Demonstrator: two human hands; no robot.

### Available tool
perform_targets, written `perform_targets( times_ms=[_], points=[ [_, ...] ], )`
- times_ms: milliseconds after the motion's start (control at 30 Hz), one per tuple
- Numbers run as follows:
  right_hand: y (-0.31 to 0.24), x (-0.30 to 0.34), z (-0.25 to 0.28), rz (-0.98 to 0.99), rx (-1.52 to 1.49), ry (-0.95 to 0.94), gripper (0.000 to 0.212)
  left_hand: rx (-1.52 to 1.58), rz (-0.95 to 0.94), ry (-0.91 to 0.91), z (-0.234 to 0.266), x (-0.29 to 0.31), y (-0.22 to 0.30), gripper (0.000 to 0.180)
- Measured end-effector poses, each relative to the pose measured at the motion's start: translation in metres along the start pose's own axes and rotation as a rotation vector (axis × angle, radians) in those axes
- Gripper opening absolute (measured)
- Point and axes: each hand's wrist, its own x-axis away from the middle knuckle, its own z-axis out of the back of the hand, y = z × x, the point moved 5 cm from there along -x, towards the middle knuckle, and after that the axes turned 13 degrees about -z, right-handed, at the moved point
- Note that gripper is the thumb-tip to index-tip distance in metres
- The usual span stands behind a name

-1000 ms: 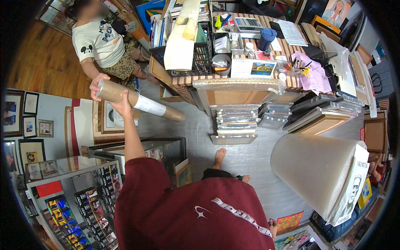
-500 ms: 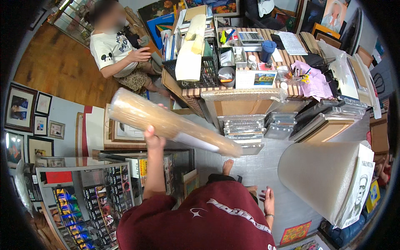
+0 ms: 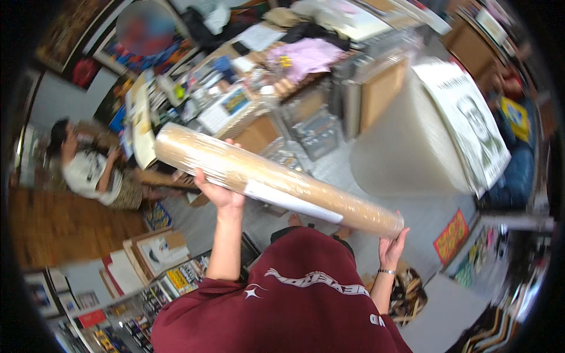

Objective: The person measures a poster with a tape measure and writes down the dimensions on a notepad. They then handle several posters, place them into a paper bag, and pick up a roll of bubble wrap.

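A long brown cardboard tube [image 3: 276,176] wrapped in clear plastic, with a white label along its side, lies slantwise across the air in front of me. My left hand [image 3: 220,191] grips it from below nearer its wide left end, thumb on the near side and fingertips showing over the far side. At the lower right end, my right hand [image 3: 391,247] holds the tube from underneath, fingers against its tip. A bracelet circles my right wrist.
A big bubble-wrap roll [image 3: 394,141] stands right, a printed portrait sheet [image 3: 471,117] on it. Ahead is a cluttered table with a pink cloth [image 3: 306,59] and wrapped frames [image 3: 321,132] below. Another person [image 3: 88,170] stands left; a display rack [image 3: 132,315] is at lower left.
My right hand has risen from my side and taken hold of the tube's right end. The tube has shifted rightward, and the view has turned to the right.
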Motion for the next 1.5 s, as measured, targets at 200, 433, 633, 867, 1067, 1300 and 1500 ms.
perform_targets(
  times_ms=[200,433,633,867,1067,1300,1500],
  points=[
    [-0.094,0.052,0.06,0.471,0.041,0.2,0.054,0.086,0.172,-0.073,-0.095,0.042,-0.099,0.09],
    [-0.159,0.104,0.181,0.459,-0.038,0.58,0.061,0.123,0.361,-0.406,-0.248,0.152,-0.195,0.08],
    [-0.184,0.146,0.248,0.394,-0.182,0.743,0.074,0.055,0.356,-0.619,-0.312,0.236,-0.271,0.079],
    [-0.2,0.187,0.282,0.458,-0.306,0.883,0.066,0.153,0.407,-0.868,-0.397,0.326,-0.321,0.091],
    [-0.239,0.198,0.308,0.558,-0.347,0.941,0.061,0.152,0.532,-0.846,-0.439,0.375,-0.376,0.089],
    [-0.326,0.186,0.347,0.663,-0.398,1.004,0.054,0.285,0.644,-0.772,-0.522,0.442,-0.458,0.07],
    [-0.414,0.179,0.372,0.724,-0.375,1.03,0.053,0.28,0.676,-0.562,-0.591,0.488,-0.536,0.061]
  ],
)
